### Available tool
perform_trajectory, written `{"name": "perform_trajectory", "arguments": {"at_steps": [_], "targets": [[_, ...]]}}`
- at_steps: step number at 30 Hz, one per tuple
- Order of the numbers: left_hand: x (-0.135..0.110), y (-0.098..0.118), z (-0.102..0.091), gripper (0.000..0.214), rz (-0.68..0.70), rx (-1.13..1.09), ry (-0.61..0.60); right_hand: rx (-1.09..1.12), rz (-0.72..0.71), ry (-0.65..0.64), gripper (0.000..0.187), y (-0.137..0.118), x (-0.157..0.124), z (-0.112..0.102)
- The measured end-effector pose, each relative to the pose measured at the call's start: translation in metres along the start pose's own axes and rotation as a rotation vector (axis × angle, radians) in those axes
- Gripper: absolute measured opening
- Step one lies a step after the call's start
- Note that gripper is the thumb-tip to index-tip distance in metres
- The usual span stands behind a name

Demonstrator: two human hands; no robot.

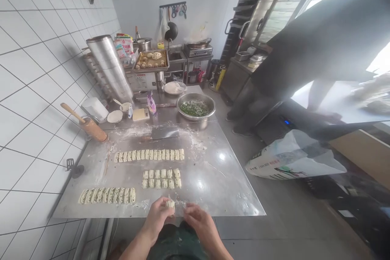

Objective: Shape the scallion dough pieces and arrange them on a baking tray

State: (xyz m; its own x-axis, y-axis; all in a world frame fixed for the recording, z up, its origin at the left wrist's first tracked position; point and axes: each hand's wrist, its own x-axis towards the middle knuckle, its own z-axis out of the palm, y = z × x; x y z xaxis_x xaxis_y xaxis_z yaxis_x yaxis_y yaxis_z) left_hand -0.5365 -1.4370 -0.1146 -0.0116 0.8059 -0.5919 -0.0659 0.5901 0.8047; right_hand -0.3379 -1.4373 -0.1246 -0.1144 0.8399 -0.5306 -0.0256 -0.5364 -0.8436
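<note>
My left hand (159,213) is closed on a small piece of layered, green-flecked dough (170,204), held upright at the table's near edge. Just right of it, with a small gap between, my right hand (198,217) has loosely curled fingers and nothing visible in them. Ahead of my hands, stacked dough pieces (162,178) sit in two short rows. A row of cut dough slices (106,196) lies to the left, close to the front edge. Farther back runs a longer row of slices (149,155).
Behind the rows, a cleaver (165,133) lies on the floury steel table (213,187). At the back stand a bowl of chopped greens (196,107), a kitchen scale (141,114) and a rolling pin (91,128). A co-worker (304,44) leans over at right, beside a white sack (295,156).
</note>
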Motion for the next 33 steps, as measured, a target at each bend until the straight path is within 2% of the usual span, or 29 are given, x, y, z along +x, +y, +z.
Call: {"name": "perform_trajectory", "arguments": {"at_steps": [2, 5, 9, 12, 17, 21, 24, 26, 28, 30, 33], "targets": [[0.037, -0.028, 0.001, 0.047, -0.038, 0.110, 0.109, 0.020, 0.109, 0.120, 0.050, 0.022, 0.008, -0.017], [0.082, -0.056, 0.012, 0.046, -0.075, 0.232, 0.200, 0.028, 0.173, 0.181, 0.042, 0.040, 0.005, -0.044], [0.116, -0.077, 0.035, 0.036, -0.054, 0.404, 0.273, 0.046, 0.229, 0.229, 0.036, 0.046, -0.005, -0.074], [0.124, -0.090, 0.046, 0.034, -0.011, 0.528, 0.332, 0.063, 0.254, 0.254, 0.040, 0.050, -0.007, -0.091], [0.122, -0.105, 0.053, 0.045, 0.019, 0.630, 0.391, 0.129, 0.299, 0.295, 0.050, 0.068, 0.001, -0.111], [0.121, -0.108, 0.062, 0.050, 0.060, 0.666, 0.413, 0.177, 0.321, 0.293, 0.054, 0.083, 0.010, -0.118], [0.121, -0.107, 0.065, 0.049, 0.090, 0.710, 0.428, 0.194, 0.347, 0.268, 0.055, 0.084, 0.016, -0.116], [0.119, -0.105, 0.061, 0.045, 0.105, 0.747, 0.428, 0.205, 0.365, 0.243, 0.056, 0.080, 0.018, -0.113], [0.114, -0.099, 0.046, 0.041, 0.113, 0.795, 0.435, 0.210, 0.367, 0.207, 0.056, 0.072, 0.020, -0.111], [0.106, -0.090, 0.020, 0.041, 0.114, 0.859, 0.468, 0.228, 0.358, 0.181, 0.056, 0.066, 0.020, -0.110], [0.094, -0.070, -0.039, 0.042, 0.097, 0.988, 0.572, 0.278, 0.353, 0.209, 0.058, 0.064, 0.022, -0.107]]}}
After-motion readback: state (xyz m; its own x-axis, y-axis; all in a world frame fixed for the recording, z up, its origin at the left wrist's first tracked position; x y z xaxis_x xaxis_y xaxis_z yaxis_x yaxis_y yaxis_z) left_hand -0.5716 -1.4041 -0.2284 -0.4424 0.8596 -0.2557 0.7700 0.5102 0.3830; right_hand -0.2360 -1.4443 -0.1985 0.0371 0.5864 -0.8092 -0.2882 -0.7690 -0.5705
